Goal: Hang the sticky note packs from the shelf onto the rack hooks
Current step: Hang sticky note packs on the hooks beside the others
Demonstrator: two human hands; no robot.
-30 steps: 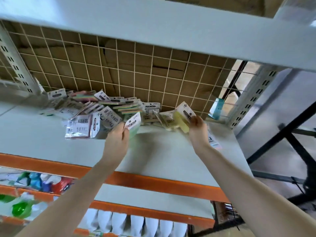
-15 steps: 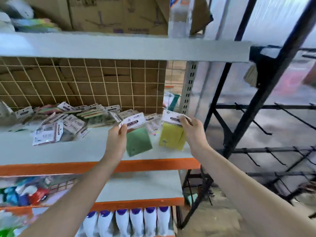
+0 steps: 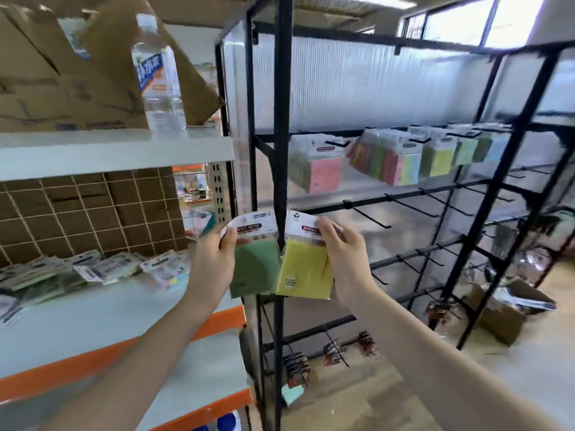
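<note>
Green sticky note pack (image 3: 253,269) hangs pinched by its white header card in the left hand (image 3: 214,265), touching a yellow pack (image 3: 303,269) whose header the right hand (image 3: 345,259) grips, both held up before the black rack's (image 3: 281,119) corner post. More packs lie heaped on the grey shelf (image 3: 102,309) to the left, while others (image 3: 401,160) already hang from the rack's upper hooks (image 3: 370,217).

wall (image 3: 357,88): corrugated translucent panel | windows (image 3: 460,23): top right, bright | floor (image 3: 389,396): pale wood | cardboard boxes (image 3: 46,82): upper left

"STICKY NOTE" on green pack (image 3: 255,265), prob. yellow pack (image 3: 306,269)
</note>
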